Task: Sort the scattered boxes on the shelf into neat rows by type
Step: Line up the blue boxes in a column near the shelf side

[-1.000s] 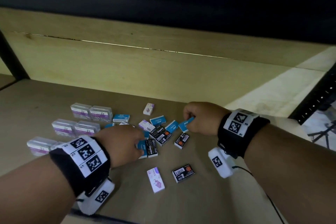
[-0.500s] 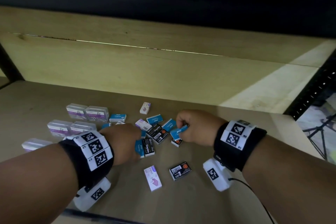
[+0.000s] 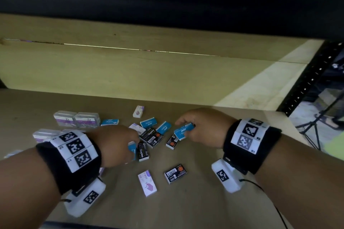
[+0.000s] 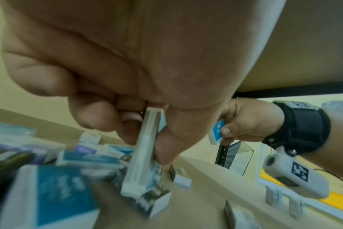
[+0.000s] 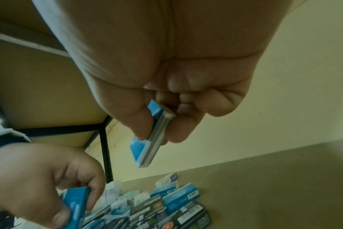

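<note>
Now both hands hold blue boxes clear of the heap of small boxes (image 3: pixel 149 135) on the shelf (image 3: pixel 204 201). A second ago the right hand (image 3: pixel 201 128) was down at the heap's right edge; it has since lifted its blue box (image 3: pixel 183 132) just above that edge, thumb and curled fingers pinching the flat faces. The left hand (image 3: pixel 113 145), over the heap's left side, pinches another blue box (image 4: pixel 145 148) edge-up. Judging by this, the blue kind is being gathered for its own row. The clear cases (image 3: pixel 76 119) left of the heap already sit in rows. The left arm hides the nearest cases, and the left wrist view blurs the boxes beneath.
</note>
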